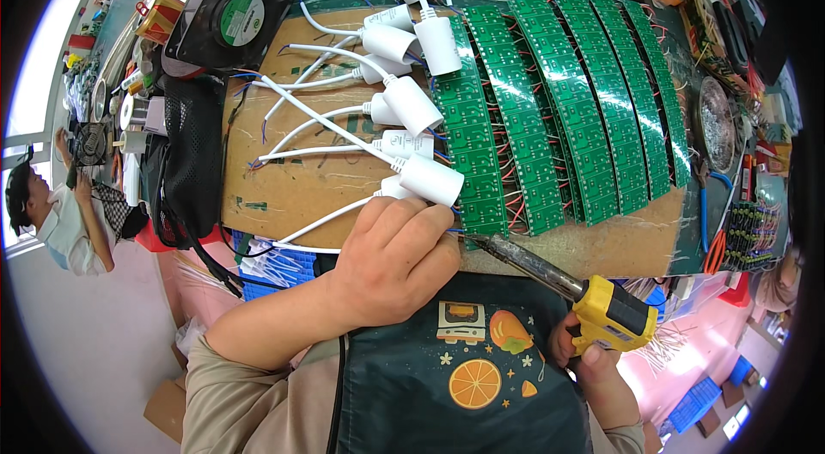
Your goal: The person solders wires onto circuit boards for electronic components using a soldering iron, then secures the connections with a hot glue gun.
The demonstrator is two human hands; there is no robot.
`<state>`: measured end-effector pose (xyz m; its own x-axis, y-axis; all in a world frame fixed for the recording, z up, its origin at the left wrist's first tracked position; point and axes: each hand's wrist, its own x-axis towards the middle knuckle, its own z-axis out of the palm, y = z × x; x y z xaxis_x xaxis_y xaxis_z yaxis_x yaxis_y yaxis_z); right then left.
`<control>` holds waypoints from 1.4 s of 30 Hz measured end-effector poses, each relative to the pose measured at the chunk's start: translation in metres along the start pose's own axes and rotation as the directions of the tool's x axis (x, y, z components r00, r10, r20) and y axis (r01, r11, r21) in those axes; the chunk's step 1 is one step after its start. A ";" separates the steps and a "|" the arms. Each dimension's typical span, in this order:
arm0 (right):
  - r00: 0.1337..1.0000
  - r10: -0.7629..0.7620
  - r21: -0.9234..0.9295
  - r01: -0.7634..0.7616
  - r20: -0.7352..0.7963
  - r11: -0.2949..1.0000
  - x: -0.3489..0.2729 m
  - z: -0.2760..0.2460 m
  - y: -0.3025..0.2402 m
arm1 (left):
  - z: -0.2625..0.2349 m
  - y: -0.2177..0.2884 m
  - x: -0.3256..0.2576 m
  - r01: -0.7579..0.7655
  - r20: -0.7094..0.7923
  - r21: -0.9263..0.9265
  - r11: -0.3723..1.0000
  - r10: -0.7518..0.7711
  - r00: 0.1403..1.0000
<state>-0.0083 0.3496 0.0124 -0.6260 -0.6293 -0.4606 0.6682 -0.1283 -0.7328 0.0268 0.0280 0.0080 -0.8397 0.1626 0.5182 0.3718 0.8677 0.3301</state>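
Observation:
My left hand point(391, 265) is closed at the board's front edge, its fingertips pinching a thin blue wire point(455, 231). A white cylindrical lamp holder point(394, 187) sits partly hidden behind those fingers. In my right hand point(584, 351) is a yellow soldering gun point(614, 314), its dark barrel pointing up and left. The tip is close to the wire and the lower end of the leftmost green circuit board strip point(471, 136); whether it touches cannot be made out. Another white lamp holder point(431, 180) rests just above my left hand, overlapping that strip.
More circuit board strips point(593, 110) with red wires lie side by side on the brown work board point(284, 187). Several white lamp holders with cables point(411, 104) are to their left. A black fan point(232, 15) stands back left; blue-handled pliers point(705, 205) lie right. Another person point(73, 213) sits far left.

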 end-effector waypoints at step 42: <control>0.572 -0.300 -0.309 0.086 -0.764 0.947 0.070 -0.113 -0.165 | 0.000 0.005 0.005 0.033 0.019 0.001 0.999 -0.033 0.999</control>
<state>-0.2083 0.4132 0.0446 -0.8655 0.2643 -0.4255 0.4553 0.0610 -0.8882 0.0248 0.0330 0.0125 -0.8592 0.1426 0.4914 0.3432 0.8730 0.3467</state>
